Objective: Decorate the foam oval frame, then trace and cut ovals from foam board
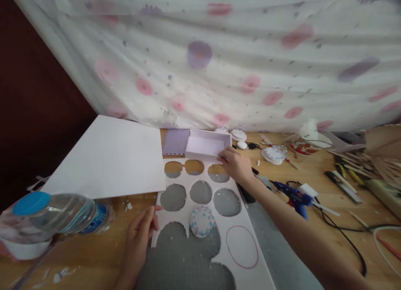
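A white foam board (241, 277) with several round holes cut through it lies in front of me, a red circle drawn near its lower right. My right hand (235, 164) is over the board's far right part, fingers pinched at the near corner of a shallow lilac box (206, 147). A small dark sliver shows at its fingertips, too little to name. At the board's left edge rests my left hand (142, 227), fingers loosely bent and apart, with nothing visible in them. A round stack with a blue-dotted top (202, 221) sits among the holes.
A large white sheet (115, 160) and a lilac panel (176, 142) lie at the back left. A blue-capped plastic bottle (72, 212) is on its side at left. On the right are a blue glue gun (291, 194), cables, a cutter knife (343, 185) and wooden sticks (365, 152).
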Demonstrator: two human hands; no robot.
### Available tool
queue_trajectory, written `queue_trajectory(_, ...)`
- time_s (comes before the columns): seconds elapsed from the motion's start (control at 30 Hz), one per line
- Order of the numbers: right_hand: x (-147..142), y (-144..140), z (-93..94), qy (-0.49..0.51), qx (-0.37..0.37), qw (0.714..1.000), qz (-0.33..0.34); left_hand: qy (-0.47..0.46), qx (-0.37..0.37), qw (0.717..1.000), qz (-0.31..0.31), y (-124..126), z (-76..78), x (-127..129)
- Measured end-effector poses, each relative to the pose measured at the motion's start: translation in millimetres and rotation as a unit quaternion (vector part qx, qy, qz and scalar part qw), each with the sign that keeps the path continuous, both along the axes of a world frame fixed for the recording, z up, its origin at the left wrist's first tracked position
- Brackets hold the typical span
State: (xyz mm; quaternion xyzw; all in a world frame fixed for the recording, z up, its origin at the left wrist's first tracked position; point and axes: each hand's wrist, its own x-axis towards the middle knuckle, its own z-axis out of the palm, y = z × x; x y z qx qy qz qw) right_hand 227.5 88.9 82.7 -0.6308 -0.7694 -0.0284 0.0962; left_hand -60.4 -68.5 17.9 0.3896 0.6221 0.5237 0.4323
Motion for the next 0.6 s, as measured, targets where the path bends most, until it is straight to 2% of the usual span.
queue_trajectory(0.07,-13.9,28.4,1.4,-0.006,-0.009,1.000,0.009,-0.038,0.007,0.999,0.036,-1.3,1.1,-6.6)
queue_trajectory(0.2,-40.1,74.5,-6.9,-0.010,-0.033,0.999,0.026,-0.069,-0.019,0.996,0.057,-8.3,3.0,-19.9)
queue_trajectory(0.27,-49.9,89.5,-12.2,-0.011,-0.043,0.998,0.034,-0.096,-0.036,0.991,0.082,-10.6,2.5,-25.4)
queue_trajectory(0.37,-59.4,102.7,-14.8,-0.012,-0.056,0.998,0.039,-0.164,-0.016,0.978,0.127,-5.8,3.8,-30.4)
queue_trajectory(0.5,-60.5,92.2,-6.5,-0.006,-0.044,0.998,0.039,-0.227,0.000,0.965,0.127,18.3,9.2,-29.9)
queue_trajectory(0.57,-53.9,66.8,-2.8,0.013,-0.031,0.998,0.045,-0.223,0.003,0.967,0.124,34.9,9.5,-28.2)
queue_trajectory(0.6,-48.9,48.6,-2.5,0.027,-0.029,0.998,0.054,-0.207,0.011,0.967,0.147,43.4,8.6,-27.6)
